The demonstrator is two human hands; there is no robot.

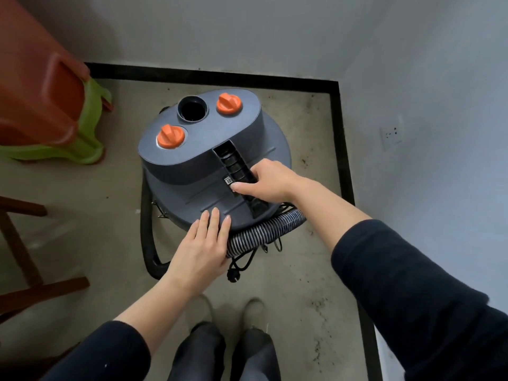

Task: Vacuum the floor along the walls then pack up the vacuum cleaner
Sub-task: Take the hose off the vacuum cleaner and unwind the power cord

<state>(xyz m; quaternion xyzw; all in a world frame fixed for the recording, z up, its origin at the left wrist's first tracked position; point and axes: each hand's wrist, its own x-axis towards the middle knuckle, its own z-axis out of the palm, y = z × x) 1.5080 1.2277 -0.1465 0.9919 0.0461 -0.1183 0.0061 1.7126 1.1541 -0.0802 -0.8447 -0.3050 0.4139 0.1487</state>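
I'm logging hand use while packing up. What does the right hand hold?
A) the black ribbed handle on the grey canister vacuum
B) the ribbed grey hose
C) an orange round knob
A: the right hand curls its fingers round the black ribbed handle on top of the grey canister vacuum.

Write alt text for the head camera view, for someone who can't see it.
A person's right hand grips the black ribbed handle of a grey drum-shaped plastic vacuum cleaner, while the left hand lies flat on its top. A striped ribbed hose lies against its near side.
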